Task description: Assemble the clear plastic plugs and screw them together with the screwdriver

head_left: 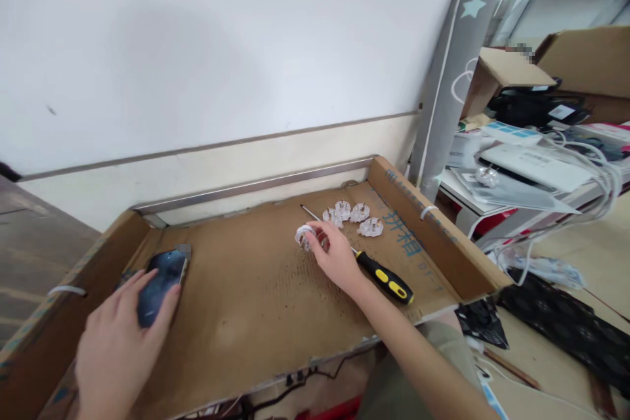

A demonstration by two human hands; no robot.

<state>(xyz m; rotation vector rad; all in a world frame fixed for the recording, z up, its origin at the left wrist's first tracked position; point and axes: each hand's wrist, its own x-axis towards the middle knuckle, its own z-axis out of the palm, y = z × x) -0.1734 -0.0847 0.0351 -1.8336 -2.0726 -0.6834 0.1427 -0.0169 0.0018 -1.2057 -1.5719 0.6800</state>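
Observation:
My left hand (125, 328) is on a dark-screened smartphone (165, 282) at the left of the cardboard tray, thumb along one edge and fingers over the other. In the middle of the tray, my right hand (332, 252) pinches a round clear plastic plug piece (304, 236), partly covered by the fingers. Just beyond that hand lies a group of similar clear plug pieces (359, 212) with metal pins. A screwdriver (386, 277) with a black and yellow handle lies beneath my right wrist, its shaft partly hidden by the hand.
Cardboard walls (428, 230) edge the tray (236, 315) at both sides, and a metal strip (260, 184) runs along its back. A grey post (445, 79) stands behind the right corner. Beyond it, a side table (566, 193) carries boxes, cables and another clear piece.

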